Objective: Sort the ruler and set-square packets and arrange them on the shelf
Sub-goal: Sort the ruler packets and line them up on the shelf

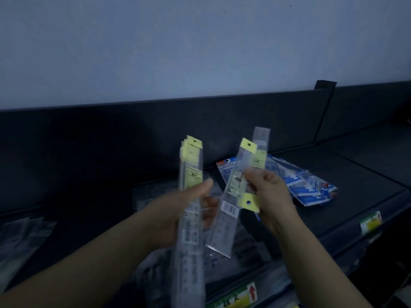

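Head view, and the light is poor, but the step is plain enough: the sorting is in hand, with ruler packets split between the two hands above the shelf (pixel 355 174). The left hand (pixel 178 216) grips an upright stack of ruler packets (pixel 191 174), thumb pressed across the front, their yellow header cards all at the top and squared together. The right hand (pixel 273 196) pinches a looser bunch of ruler packets (pixel 235 190), fanned and crossed: one has its yellow header up, another has it pointing down by the palm, and a clear one sticks up behind. The two bundles are near each other but not touching. Behind the right hand a heap of blue-and-white packets (pixel 307 185) lies on the shelf (I take these for the set-squares, though the print is too blurred to read), and more clear packets (pixel 20 234) lie flat at the far left. Yellow price labels (pixel 370 223) sit along the shelf's front edge. I'd judge the task no more than midway, since nothing on the shelf looks arranged. The next move, as I see it, calls for turning the upside-down packet so its header matches, squaring the bunch, and joining it to the left stack before laying anything down; the slick sleeves could well slide out of a loose pinch.
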Available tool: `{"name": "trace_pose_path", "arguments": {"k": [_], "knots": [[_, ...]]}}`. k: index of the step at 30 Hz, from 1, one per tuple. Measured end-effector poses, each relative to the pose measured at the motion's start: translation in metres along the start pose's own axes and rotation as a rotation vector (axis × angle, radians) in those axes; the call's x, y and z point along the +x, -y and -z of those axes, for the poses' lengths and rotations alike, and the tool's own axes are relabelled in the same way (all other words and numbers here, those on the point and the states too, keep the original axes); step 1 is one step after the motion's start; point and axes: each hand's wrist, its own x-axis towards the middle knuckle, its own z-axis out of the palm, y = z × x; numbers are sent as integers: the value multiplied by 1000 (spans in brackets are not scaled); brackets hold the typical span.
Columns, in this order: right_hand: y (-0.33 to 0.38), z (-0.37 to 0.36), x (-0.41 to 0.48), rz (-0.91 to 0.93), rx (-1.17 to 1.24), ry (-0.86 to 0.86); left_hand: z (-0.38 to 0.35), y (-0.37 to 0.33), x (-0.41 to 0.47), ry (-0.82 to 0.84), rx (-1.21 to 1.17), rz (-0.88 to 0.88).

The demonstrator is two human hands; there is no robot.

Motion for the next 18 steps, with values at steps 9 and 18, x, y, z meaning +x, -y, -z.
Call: {"name": "trace_pose_path", "arguments": {"k": [9, 18], "knots": [[-5, 1, -2, 131, -414, -3, -6, 10, 20, -16, -69, -18], [-10, -9, -20, -29, -585, 517, -12, 2, 36, -6, -230, -116]]}}
